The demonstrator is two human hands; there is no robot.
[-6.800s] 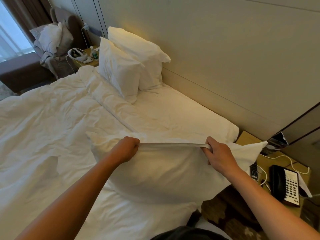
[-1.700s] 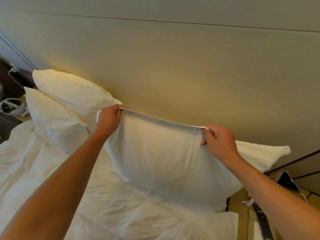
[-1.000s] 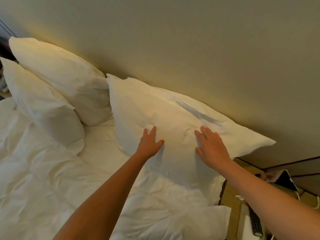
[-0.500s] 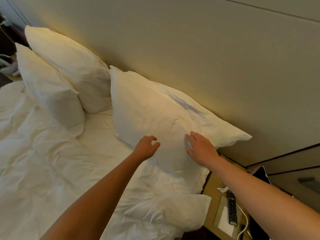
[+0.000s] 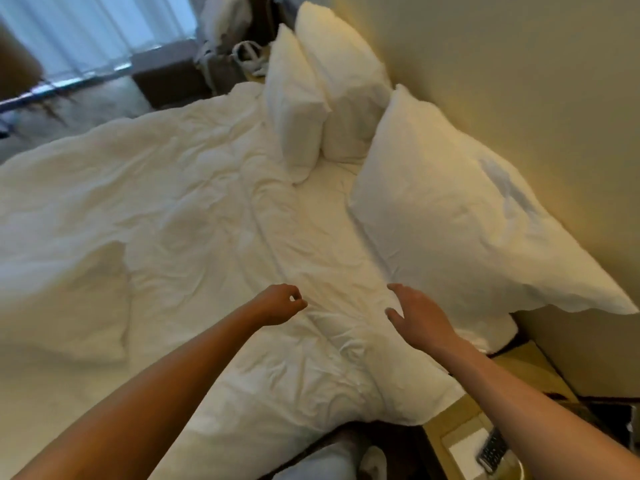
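A large white pillow leans against the beige headboard wall on the near side of the bed. Two more white pillows stand against the same wall further along. My left hand hovers over the rumpled white duvet with its fingers loosely curled and nothing in them. My right hand hangs with relaxed, spread fingers just below the near pillow's lower corner, apart from it and holding nothing.
A wooden nightstand stands at the lower right with a remote control on a white card. Beyond the bed are a dark bench, a chair piled with white linen and curtained windows.
Both hands have come off the near pillow and drawn back over the duvet. The view has swung left and down, showing more of the bed and the window.
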